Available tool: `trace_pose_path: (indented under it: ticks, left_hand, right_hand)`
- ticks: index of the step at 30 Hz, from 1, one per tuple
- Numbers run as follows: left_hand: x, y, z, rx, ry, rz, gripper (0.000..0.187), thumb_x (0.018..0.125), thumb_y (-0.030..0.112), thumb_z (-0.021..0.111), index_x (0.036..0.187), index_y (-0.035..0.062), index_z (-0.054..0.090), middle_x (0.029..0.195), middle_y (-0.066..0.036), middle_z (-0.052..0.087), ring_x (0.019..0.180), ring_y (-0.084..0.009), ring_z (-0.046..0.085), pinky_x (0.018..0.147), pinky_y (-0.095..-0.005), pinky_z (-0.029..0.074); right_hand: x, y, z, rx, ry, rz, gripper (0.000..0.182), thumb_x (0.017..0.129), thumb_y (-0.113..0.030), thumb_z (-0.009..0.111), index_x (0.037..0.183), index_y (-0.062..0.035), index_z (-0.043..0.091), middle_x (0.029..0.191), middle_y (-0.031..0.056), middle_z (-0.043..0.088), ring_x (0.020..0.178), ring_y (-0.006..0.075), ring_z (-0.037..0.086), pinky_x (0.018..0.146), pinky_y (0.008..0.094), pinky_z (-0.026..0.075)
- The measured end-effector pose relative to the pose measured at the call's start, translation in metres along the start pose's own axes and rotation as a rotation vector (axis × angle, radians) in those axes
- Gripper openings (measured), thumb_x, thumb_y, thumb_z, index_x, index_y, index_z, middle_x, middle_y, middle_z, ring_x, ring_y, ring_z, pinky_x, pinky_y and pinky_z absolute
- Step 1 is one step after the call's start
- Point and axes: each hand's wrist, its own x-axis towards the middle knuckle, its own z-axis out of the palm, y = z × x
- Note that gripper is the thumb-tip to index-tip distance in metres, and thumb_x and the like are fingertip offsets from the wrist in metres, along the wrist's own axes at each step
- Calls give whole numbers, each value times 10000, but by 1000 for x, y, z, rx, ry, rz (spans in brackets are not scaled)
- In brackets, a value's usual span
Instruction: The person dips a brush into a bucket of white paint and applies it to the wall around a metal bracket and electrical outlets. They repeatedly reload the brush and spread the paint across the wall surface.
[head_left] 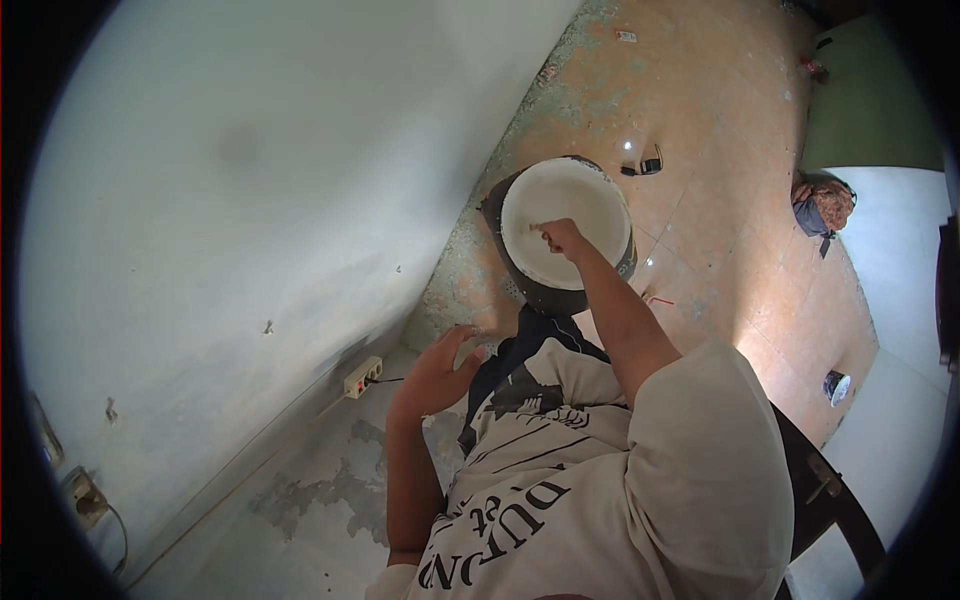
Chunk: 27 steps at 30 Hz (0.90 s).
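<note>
Below me stands a round dark bucket [545,298] with a pale, whitish filling [570,195] inside its rim. My right hand [562,239] is over the filling, left of its centre, with the fingers closed round a small pale thing that I cannot make out. Lower and to the left, my left hand [442,372] hangs beside my dark trousers, its fingers apart and nothing in them.
A white wall [250,150] rises on the left. Near its foot lies a power strip [363,377]. Farther off are a dark strapped object [645,164], a bag [826,205] and a small container [837,387]. A dark chair [840,520] stands at the lower right.
</note>
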Motion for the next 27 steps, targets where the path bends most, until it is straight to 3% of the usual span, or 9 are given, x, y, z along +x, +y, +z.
trace_pose_path:
  ticks: [2,6,8,11,15,16,20,22,27]
  left_hand:
    - [1,3,0,-3,0,-13,426,1024,287,558,1356,23,519,1332,-188,596,1265,-312,566,1031,-409,462]
    - [2,2,2,-13,-13,-17,431,1024,292,559,1358,23,519,1334,-190,594,1268,-312,564,1038,-409,456]
    - [4,2,2,-17,-8,-2,430,1024,293,559,1358,24,519,1333,-189,594,1264,-310,565,1038,-407,455]
    - [4,6,0,-8,-5,-6,427,1023,288,562,1356,25,522,1329,-188,596,1264,-306,565,1039,-403,453]
    - [9,11,-3,-23,1,8,440,1013,297,555,1323,-14,529,1314,-216,589,1257,-359,556,1054,-411,427]
    - [10,11,-3,-27,-6,12,440,1012,297,556,1323,-13,529,1316,-216,588,1259,-356,555,1056,-410,426]
    - [17,16,-6,2,-36,20,441,1013,299,552,1322,-15,530,1327,-213,582,1272,-350,547,1065,-409,421]
    - [19,23,-8,13,-43,6,441,1012,298,550,1322,-15,528,1339,-212,576,1279,-347,543,1070,-409,418]
    - [27,32,-9,45,-89,6,448,1012,295,546,1335,-14,515,1356,-214,567,1286,-348,537,1075,-406,414]
  right_hand:
    - [-2,-3,-4,545,32,-69,224,898,-209,672,760,-47,601,670,33,552,477,106,450,434,297,370]
    - [-5,13,0,463,112,-196,239,900,-223,652,761,-29,641,686,55,587,520,113,506,469,303,408]
    - [-5,24,2,-394,-9,-252,262,884,-223,645,755,3,676,689,83,619,571,152,570,504,310,447]
    - [-3,22,7,-1014,-62,-367,282,868,-217,639,756,35,697,686,109,636,570,194,594,506,326,462]
    - [-17,-8,4,9,-39,-132,295,840,-230,698,852,64,676,738,106,632,525,171,537,470,326,425]
    - [-21,-17,3,249,-30,-135,219,889,-194,639,736,-37,642,596,23,527,471,122,464,434,304,357]
    - [-28,-10,8,45,109,-332,221,836,-192,667,694,-25,639,571,50,535,475,147,486,457,339,386]
    - [-22,10,9,-573,-40,-542,232,754,-197,692,646,-4,622,547,103,535,486,186,513,503,386,418]
    - [-41,16,16,-662,-109,-408,227,684,-209,680,609,-2,621,567,154,577,551,233,599,581,410,471]
